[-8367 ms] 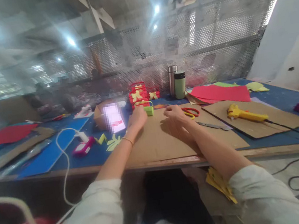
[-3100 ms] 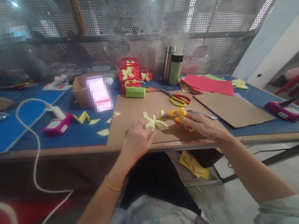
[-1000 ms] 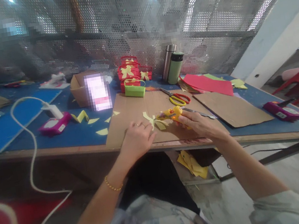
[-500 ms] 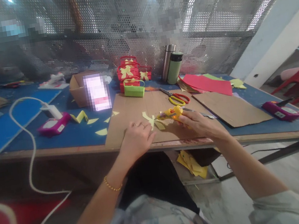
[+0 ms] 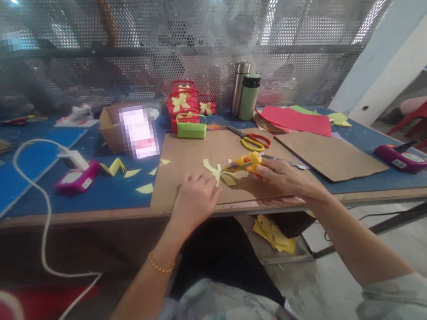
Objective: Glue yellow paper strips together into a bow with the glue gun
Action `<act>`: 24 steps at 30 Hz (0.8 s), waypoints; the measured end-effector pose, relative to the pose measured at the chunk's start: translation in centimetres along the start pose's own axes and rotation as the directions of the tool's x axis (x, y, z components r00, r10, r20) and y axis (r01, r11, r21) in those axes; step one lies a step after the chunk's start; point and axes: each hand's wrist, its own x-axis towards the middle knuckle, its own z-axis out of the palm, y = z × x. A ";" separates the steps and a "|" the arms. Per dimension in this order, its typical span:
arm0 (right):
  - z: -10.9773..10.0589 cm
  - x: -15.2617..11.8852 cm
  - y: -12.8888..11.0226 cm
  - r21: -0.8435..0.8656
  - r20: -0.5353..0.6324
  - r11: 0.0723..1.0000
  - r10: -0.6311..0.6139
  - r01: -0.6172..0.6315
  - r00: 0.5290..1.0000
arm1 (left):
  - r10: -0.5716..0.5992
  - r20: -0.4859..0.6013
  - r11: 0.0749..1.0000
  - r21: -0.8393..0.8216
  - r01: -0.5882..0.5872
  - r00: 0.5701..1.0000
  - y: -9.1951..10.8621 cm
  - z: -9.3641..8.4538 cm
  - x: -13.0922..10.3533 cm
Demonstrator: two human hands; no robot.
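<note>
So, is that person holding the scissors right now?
No, the right hand grips the glue gun, the left hand rests at yellow paper, and the scissors lie untouched.

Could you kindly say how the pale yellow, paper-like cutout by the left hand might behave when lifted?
The pale yellow, paper-like cutout would probably feel light, as it looks thin. Its narrow, splayed shape suggests it might bend or flop easily.

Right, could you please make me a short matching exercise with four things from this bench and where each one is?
Things:
1. glue gun
2. scissors
3. basket
4. paper cutout

Places:
A. in front of the red boxes
B. next to the left hand
C. held in the right hand
D. lying in front of the green bottle

Pairs: 1-C, 2-D, 3-A, 4-B
</note>
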 end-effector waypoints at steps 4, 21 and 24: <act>0.0 0.1 -0.1 -0.001 -0.010 1.000 0.006 -0.006 1.000 | 0.002 -0.003 1.000 0.003 -0.002 1.000 0.0 0.0 0.0; 0.0 0.0 -1.2 0.047 0.006 0.999 -0.006 0.005 1.000 | -0.054 -0.016 0.963 -0.266 0.048 0.998 -1.2 -0.8 0.1; 0.1 0.0 -1.2 0.064 0.014 0.998 -0.009 0.008 1.000 | -0.138 0.012 0.924 -0.358 0.133 0.990 -3.7 -1.1 1.2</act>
